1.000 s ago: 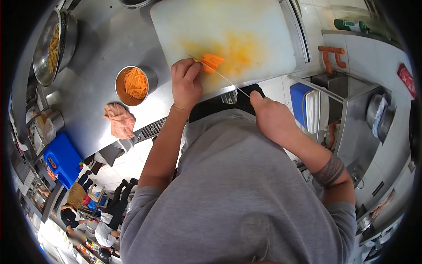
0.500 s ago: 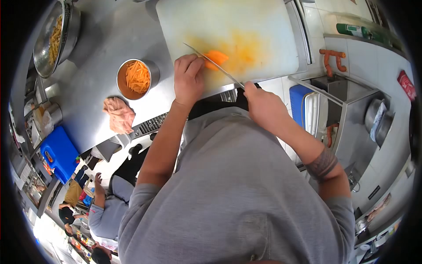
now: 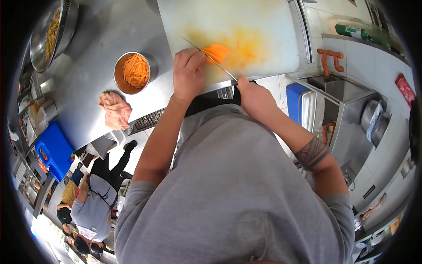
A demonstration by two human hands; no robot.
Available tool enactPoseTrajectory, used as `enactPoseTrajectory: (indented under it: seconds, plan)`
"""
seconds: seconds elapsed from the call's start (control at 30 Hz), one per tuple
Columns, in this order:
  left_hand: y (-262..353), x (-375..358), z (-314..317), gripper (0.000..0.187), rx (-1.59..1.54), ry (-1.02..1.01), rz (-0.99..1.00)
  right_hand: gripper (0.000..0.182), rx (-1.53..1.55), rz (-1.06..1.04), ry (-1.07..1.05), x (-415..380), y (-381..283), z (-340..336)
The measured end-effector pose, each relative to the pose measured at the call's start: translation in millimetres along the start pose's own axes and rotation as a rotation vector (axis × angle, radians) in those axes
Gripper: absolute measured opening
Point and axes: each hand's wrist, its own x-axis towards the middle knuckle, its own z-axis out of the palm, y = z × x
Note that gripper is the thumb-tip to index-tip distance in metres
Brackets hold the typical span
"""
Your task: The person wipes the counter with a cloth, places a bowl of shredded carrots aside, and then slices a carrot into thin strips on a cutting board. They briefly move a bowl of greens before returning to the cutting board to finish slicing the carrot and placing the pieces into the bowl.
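Observation:
My right hand (image 3: 258, 97) is wrapped round the handle of a kitchen knife (image 3: 218, 65), whose thin blade lies slantwise over the near left part of a white cutting board (image 3: 272, 22). Thin orange carrot slices (image 3: 216, 52) rest against the blade's right side. On its other side, my left hand (image 3: 189, 74) has its fingers curled down next to the blade, holding the carrot, which those fingers mostly hide. Orange stains mark the board's surface. Left of the board, a round metal container (image 3: 154, 72) holds cut carrot strips (image 3: 135, 71).
A crumpled pinkish cloth (image 3: 115, 110) lies near the steel counter's edge. At the far left stands a metal colander (image 3: 37, 55) with yellowish strips. A blue container (image 3: 55, 152) is beyond the counter's end, and co-workers (image 3: 94, 202) stand at lower left. A steel sink unit (image 3: 351, 114) stands to the right.
The knife and my right hand have shifted slightly left. More of the orange slices shows beside the blade. A co-worker in grey at lower left has changed position, with legs now stretched into view.

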Motion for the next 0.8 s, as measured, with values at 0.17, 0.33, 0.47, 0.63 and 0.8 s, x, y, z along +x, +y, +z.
enactPoseTrajectory:
  seconds: [0.17, 0.33, 0.47, 0.63, 0.8]
  plan:
    - [2, 0, 2, 0.025, -0.005, 0.031, -0.048, 0.018, 0.001, -0.009, -0.013, -4, -6, -22]
    - [-1, -2, 1, 0.026, 0.027, 0.028, -0.028, 0.02, -0.064, 0.025, -0.034, -37, -19, -50]
    - [0, -1, 3, 0.027, 0.013, 0.059, -0.013, 0.019, -0.092, 0.047, -0.045, -42, -21, -56]
    - [-3, -2, 2, 0.025, -0.001, 0.062, -0.015, 0.019, -0.027, -0.018, 0.011, -26, -15, -34]
    - [-3, -1, -1, 0.022, -0.008, 0.048, -0.029, 0.018, -0.006, -0.027, -0.008, 6, -9, -8]
